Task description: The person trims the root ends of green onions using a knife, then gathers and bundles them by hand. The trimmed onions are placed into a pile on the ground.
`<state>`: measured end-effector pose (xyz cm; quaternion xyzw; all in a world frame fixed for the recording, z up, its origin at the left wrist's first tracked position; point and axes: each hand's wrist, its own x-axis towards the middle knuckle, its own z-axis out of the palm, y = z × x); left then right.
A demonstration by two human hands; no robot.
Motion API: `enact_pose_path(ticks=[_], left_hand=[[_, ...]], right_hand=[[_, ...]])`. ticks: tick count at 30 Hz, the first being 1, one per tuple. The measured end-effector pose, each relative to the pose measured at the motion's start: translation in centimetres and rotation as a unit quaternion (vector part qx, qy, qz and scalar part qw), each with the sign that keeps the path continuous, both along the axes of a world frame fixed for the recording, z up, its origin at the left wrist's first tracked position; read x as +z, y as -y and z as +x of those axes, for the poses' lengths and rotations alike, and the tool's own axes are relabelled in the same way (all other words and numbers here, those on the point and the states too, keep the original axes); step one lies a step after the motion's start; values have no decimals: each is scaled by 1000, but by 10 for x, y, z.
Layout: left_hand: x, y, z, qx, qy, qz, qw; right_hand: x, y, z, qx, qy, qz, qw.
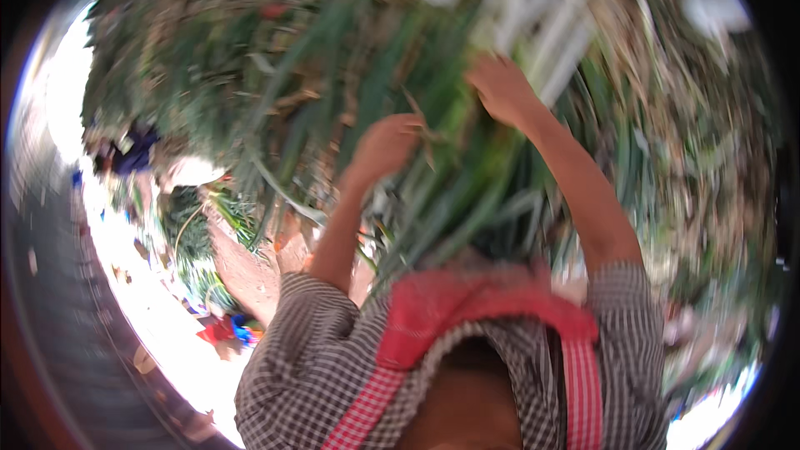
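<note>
A bundle of leeks lies in front of me, its white shanks pointing away and its long green leaves trailing towards my body. My right hand grips the bundle near where white turns to green, its fingers curled and partly hidden. Lower and to the left, my left hand is over the leaves with its fingers bent. A thin dry brown leaf crosses at its fingertips. Motion blur hides whether those fingers pinch it.
A large heap of leeks spreads across the far and left side. More leaves and dry debris pile up on the right. Dark blue cloth lies at the left. Bare brown ground shows beside red and blue items.
</note>
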<state>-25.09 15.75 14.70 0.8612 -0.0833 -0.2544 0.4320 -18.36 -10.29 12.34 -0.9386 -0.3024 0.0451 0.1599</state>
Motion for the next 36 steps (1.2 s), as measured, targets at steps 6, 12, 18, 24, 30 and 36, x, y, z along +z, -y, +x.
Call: enact_pose_path(ticks=[6, 12, 18, 24, 30, 36], left_hand=[[-64, 102, 94, 138, -8, -123, 983], [-101, 146, 109, 204, -238, -330, 890], [-64, 152, 130, 100, -227, -292, 924], [-154, 163, 138, 53, -153, -374, 913], [-72, 161, 143, 112, -180, -44, 976], [-73, 152, 139, 220, -176, -93, 955]], right_hand=[[37, 10, 22, 44, -234, 56, 970], [-2, 32, 8, -2, -247, 245, 938], [-5, 59, 39, -94, -352, 298, 882], [-12, 67, 59, -210, -394, 392, 804], [48, 117, 113, -319, -372, 383, 783], [173, 311, 156, -269, -17, 845, 462]])
